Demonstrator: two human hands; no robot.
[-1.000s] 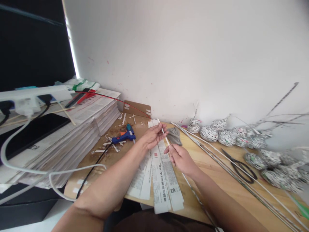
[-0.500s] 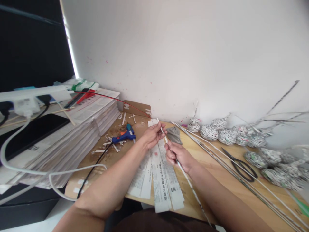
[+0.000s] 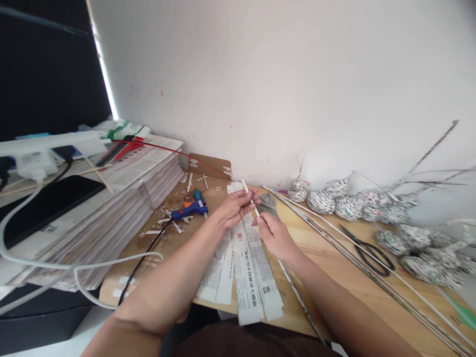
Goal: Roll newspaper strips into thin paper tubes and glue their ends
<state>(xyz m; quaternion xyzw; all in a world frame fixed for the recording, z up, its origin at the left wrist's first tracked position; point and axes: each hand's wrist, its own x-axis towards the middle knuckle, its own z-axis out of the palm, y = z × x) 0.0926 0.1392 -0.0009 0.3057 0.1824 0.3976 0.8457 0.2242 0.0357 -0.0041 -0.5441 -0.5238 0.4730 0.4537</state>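
A thin rolled newspaper tube (image 3: 297,295) slants from near my body up through both hands. My left hand (image 3: 238,206) pinches it near its upper end, whose white tip pokes out past the fingers. Just below, my right hand (image 3: 274,232) is closed round the same tube, its fingers partly hidden. Under the hands lie several flat newspaper strips (image 3: 248,285) with printed characters. A grey cloth (image 3: 268,204) rests on the table behind my right hand.
A blue glue gun (image 3: 190,210) lies among paper scraps on brown cardboard, left. Stacked newspapers (image 3: 163,176) bear a power strip (image 3: 55,144). Rightward are long paper tubes (image 3: 330,238), black scissors (image 3: 372,255) and several woven paper gourds (image 3: 322,202) along the wall.
More of the tube's white tip now shows above my left hand. My right hand has turned a little and its fingers have shifted along the tube.
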